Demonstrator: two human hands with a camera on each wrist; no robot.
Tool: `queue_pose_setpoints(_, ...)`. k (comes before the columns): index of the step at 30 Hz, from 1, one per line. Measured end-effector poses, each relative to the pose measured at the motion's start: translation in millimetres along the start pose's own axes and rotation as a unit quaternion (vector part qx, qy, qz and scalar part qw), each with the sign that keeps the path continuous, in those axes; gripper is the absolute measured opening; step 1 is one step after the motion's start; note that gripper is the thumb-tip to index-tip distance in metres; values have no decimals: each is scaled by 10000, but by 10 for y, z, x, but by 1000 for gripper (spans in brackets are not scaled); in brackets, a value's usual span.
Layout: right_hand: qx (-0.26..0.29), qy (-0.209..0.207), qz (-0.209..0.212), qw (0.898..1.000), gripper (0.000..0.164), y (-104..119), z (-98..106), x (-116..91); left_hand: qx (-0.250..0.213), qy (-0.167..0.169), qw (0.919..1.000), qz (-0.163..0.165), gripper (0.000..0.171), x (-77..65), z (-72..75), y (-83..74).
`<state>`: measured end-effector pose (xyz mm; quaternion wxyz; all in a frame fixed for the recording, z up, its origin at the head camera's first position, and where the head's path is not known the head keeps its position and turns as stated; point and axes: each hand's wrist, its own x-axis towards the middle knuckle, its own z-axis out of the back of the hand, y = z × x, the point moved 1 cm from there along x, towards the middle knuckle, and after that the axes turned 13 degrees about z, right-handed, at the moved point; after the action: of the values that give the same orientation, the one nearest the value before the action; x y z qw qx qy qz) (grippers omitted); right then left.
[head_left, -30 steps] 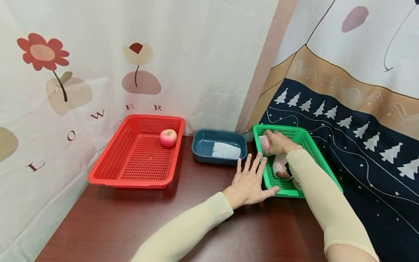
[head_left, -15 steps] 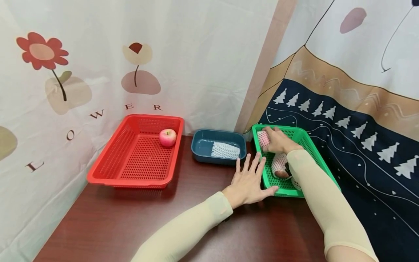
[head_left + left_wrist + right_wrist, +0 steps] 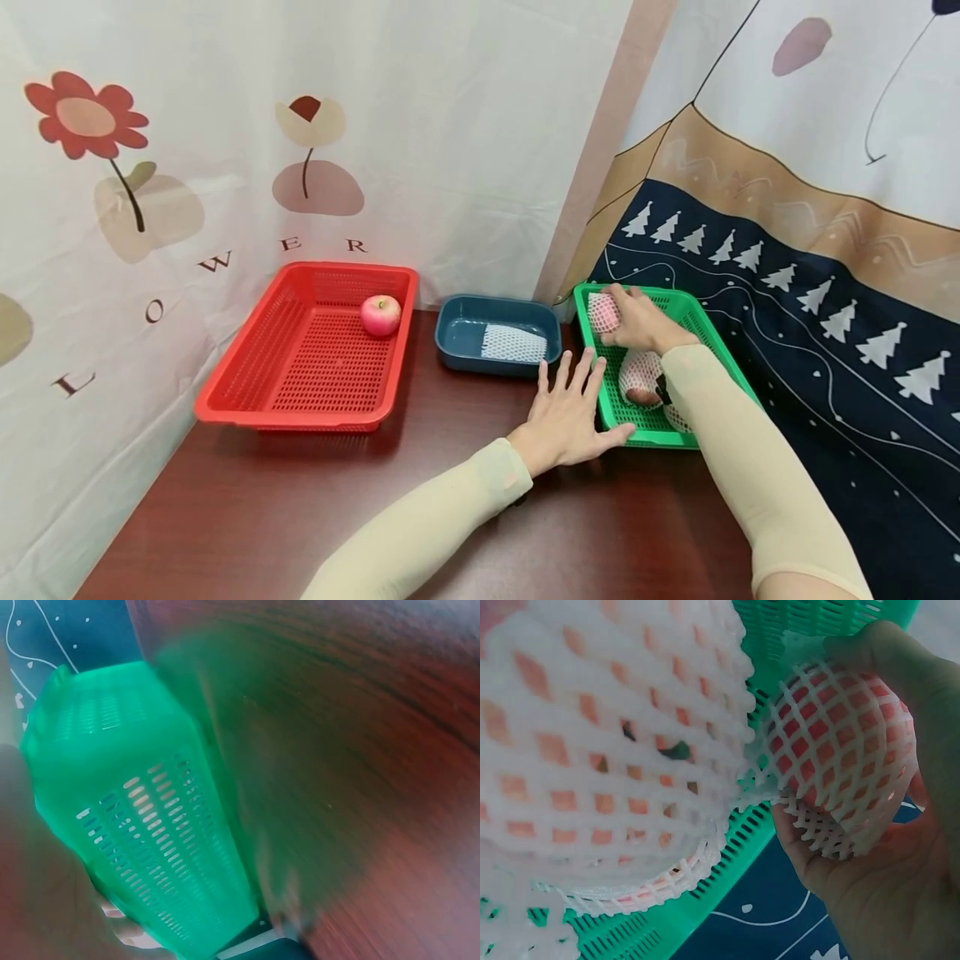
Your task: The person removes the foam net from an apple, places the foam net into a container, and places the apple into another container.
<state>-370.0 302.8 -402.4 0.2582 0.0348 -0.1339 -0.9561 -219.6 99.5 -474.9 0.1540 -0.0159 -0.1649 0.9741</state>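
Observation:
My right hand grips a red apple in a white foam net, at the far left corner of the green basket. In the right wrist view, thumb and fingers curl round the netted apple. Beside it in the basket lies another netted fruit, which looms large and pinkish in the right wrist view; one more is partly hidden under the right forearm. My left hand has its fingers spread straight along the basket's near left side, holding nothing. The left wrist view shows the basket's slotted side close up.
A blue dish left of the green basket holds a loose white foam net. Further left, a red basket has one bare apple in it. Printed curtains hang behind the brown table.
The netted apple in my right hand has come up slightly and shows more now. My left hand keeps its place by the basket. The whole head view has shifted a little.

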Motion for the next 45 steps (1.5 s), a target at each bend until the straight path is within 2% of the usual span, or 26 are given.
queue_pose_setpoints(8, -69, -160, 75, 9998, 96, 60, 78, -84, -59, 4, 10000, 0, 112, -7, 17, 19)
queue_pose_setpoints(16, -73, -292, 158, 9994, 96, 72, 108, -129, -101, -53, 9999, -120, 112, -34, 40, 21)
queue_pose_setpoints(24, -178, -377, 146, 9990, 94, 49, 115, -201, -192, 50, 9995, -254, 110, -89, 65, 58)
queue_pose_setpoints(34, -114, -558, 124, 9983, 95, 153, 207, -284, -29, -29, 9996, -274, 106, -146, 245, 254)
queue_pose_setpoints(40, -116, -646, 319, 9973, 95, 270, 214, -283, 63, -100, 9998, -130, 105, -206, 359, 433)
queue_pose_setpoints(45, -144, -742, 384, 9964, 95, 340, 230, -334, 149, -229, 9995, -154, 103, -260, 449, 519)
